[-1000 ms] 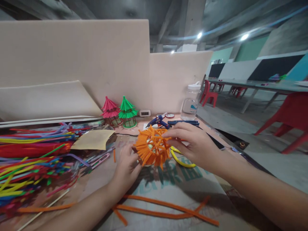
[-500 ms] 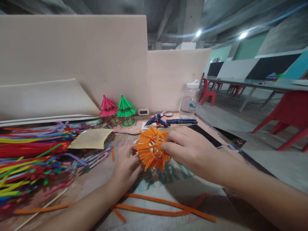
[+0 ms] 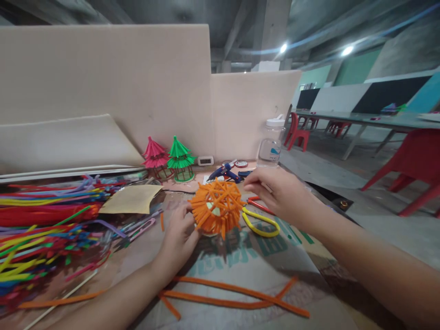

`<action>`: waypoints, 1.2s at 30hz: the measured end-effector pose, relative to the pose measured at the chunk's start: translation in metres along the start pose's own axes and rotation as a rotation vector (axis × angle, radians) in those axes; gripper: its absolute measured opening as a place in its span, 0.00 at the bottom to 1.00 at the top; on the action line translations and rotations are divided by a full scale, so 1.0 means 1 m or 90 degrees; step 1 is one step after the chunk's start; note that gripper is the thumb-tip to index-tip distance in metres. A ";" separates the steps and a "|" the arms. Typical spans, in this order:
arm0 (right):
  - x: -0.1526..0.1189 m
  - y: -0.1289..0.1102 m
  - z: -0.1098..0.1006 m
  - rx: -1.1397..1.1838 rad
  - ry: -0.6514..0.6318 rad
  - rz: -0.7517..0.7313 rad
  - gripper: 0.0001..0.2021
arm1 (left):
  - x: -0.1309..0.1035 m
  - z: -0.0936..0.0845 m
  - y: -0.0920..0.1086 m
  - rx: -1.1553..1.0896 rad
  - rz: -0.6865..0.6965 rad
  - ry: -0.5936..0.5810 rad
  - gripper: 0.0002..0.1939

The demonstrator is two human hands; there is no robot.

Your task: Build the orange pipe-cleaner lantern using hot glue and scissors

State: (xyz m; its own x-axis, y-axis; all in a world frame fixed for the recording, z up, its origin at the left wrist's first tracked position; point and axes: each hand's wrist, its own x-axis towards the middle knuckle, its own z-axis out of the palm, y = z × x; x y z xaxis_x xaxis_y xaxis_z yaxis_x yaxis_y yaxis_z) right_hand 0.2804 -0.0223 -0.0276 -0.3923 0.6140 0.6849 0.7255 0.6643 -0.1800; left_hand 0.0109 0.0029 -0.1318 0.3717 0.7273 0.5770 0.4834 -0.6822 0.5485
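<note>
My left hand (image 3: 180,240) grips the left side of an orange craft roof (image 3: 217,208) made of fuzzy pipe-cleaner pieces. Short strips fan out around its rim, and other strips crisscross over its top, with a pale patch showing through. Right of the roof, my right hand (image 3: 283,199) is raised with thumb and fingers pinched together; whatever lies between the fingertips, if anything, is hidden. Below that hand is a tool with a yellow looped handle (image 3: 264,233) and a red one, its working end out of sight. Loose orange pipe cleaners (image 3: 220,301) lie nearest me.
Bundles of coloured pipe cleaners (image 3: 41,213) cover the left side, beside a yellowish sheet (image 3: 132,199). Toward the back stand a pink tower (image 3: 155,156), a green tower (image 3: 180,158), a small digital display (image 3: 205,161), a blue glue gun (image 3: 222,172) and a clear bottle (image 3: 271,144).
My right hand has come off the orange roof and moved right and up. The roof has tilted, showing its crisscrossed top. The yellow and red handles have come into sight.
</note>
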 end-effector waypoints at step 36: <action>-0.009 -0.035 -0.002 0.018 -0.144 0.079 0.05 | -0.002 -0.004 0.002 0.125 0.095 0.010 0.11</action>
State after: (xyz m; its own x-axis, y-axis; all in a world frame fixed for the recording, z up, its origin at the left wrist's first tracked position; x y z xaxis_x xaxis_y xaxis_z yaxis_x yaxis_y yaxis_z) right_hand 0.2602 -0.0519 -0.0264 -0.4203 0.7690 0.4817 0.7609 0.5879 -0.2746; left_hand 0.0075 -0.0004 -0.1298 0.4388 0.6165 0.6537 0.5687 -0.7538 0.3292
